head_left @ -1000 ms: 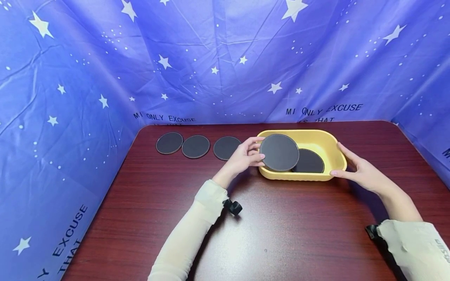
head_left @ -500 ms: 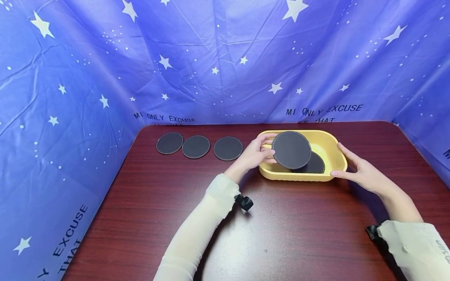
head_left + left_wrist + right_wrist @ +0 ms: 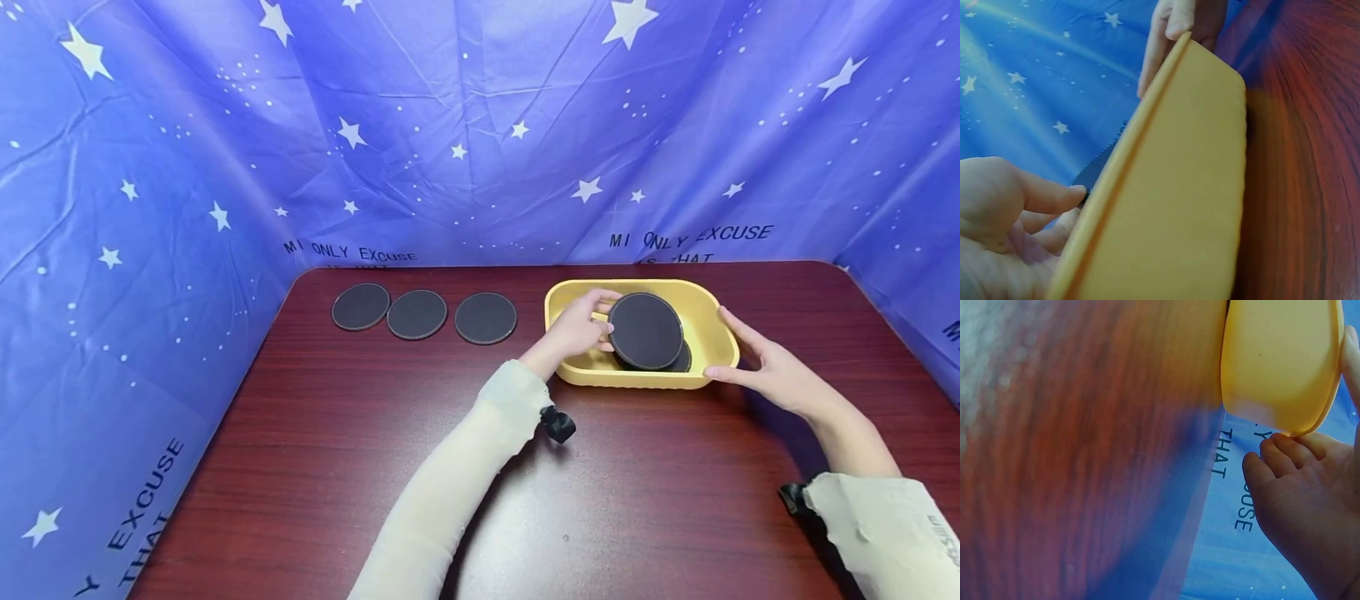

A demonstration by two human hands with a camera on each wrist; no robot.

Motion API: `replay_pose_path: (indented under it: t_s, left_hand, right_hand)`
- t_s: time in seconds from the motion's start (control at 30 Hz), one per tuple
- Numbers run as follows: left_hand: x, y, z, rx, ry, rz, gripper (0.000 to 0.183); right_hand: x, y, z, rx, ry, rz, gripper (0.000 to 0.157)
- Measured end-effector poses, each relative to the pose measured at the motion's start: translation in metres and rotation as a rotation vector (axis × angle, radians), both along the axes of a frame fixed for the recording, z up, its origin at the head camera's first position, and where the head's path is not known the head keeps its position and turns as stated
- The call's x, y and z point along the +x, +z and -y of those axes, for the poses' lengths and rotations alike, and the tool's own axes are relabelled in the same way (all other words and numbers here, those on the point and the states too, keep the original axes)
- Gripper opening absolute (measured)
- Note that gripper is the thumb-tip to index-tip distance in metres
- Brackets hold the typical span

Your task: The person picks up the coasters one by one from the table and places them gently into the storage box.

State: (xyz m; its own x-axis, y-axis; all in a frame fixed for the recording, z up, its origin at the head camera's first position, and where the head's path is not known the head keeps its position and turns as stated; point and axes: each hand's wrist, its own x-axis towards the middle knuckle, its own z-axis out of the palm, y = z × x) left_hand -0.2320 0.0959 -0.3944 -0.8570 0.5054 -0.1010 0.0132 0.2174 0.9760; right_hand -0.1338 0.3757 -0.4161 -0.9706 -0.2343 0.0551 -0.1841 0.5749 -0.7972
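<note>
A yellow rounded tub stands toward the back right of the table. My left hand reaches over its left end, pinching a black round coaster by its left edge between thumb and fingers. That coaster is tilted inside the tub and overlaps another black coaster lying there. In the left wrist view the tub's wall hides most of the held coaster. My right hand grips the tub's right end, thumb at the front corner and fingers along the far side; its fingers touch the end wall.
Three more black coasters lie in a row at the back left: a left one, a middle one and a right one. The dark red wooden table is bordered by a blue star-patterned cloth behind and on both sides.
My left hand has moved right with the coaster, from over the tub's left end to inside it, lowering it over the other coaster. The right hand and tub have stayed nearly still.
</note>
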Motion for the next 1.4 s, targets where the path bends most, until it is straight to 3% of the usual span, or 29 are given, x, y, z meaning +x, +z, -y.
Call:
replay_pose_path:
  t_s: [0.2, 0.47, 0.63, 0.9, 1.4]
  left_hand:
    - [0.001, -0.007, -0.010, -0.128, 0.050, -0.029, 0.045]
    - [0.000, -0.004, -0.014, -0.294, 0.129, -0.082, 0.040]
    - [0.000, -0.006, -0.014, -0.406, 0.110, -0.120, 0.044]
    - [0.001, -0.008, -0.014, -0.573, -0.011, -0.216, 0.039]
    - [0.003, -0.009, -0.008, -0.362, 0.000, -0.172, 0.038]
  right_hand:
    - [0.000, 0.001, 0.003, 0.008, -0.008, 0.006, 0.094]
    - [-0.001, 0.005, 0.002, 0.026, -0.012, 0.015, 0.094]
    - [-0.001, 0.002, 0.001, 0.022, 0.002, 0.003, 0.094]
    - [0.001, 0.002, 0.000, 0.020, -0.007, 0.008, 0.094]
    - [0.000, 0.001, 0.000, 0.014, -0.001, 0.010, 0.094]
